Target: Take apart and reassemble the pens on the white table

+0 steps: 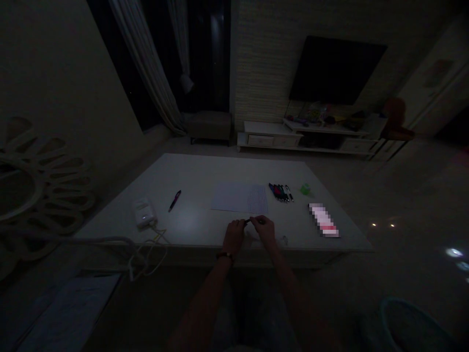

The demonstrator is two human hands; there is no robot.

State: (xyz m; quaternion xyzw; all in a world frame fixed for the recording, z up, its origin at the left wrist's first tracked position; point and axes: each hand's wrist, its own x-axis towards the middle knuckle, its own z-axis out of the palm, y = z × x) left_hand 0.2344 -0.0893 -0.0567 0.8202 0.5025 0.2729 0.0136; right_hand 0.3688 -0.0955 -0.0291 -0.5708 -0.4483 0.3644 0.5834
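In the dim room my left hand (pixel 233 235) and my right hand (pixel 264 230) meet above the front of a white table (pixel 190 230), pinching a small dark pen (pixel 249 221) between them. Its length is mostly hidden by my fingers. Just beyond my hands lies a sheet of printed paper (pixel 238 198). Several pens (pixel 280 192) lie side by side to its right, and a lone magenta pen (pixel 175 200) lies to its left. A pale, translucent scrap (pixel 282 239) sits near my right hand.
A white plug-in device (pixel 144 212) trails cables (pixel 154 244) over the left table edge. A green roll (pixel 305 189) and a pixelated packet (pixel 323 220) lie on the right. Behind stand a stool (pixel 210 126), TV cabinet (pixel 271 139) and chair (pixel 395 127).
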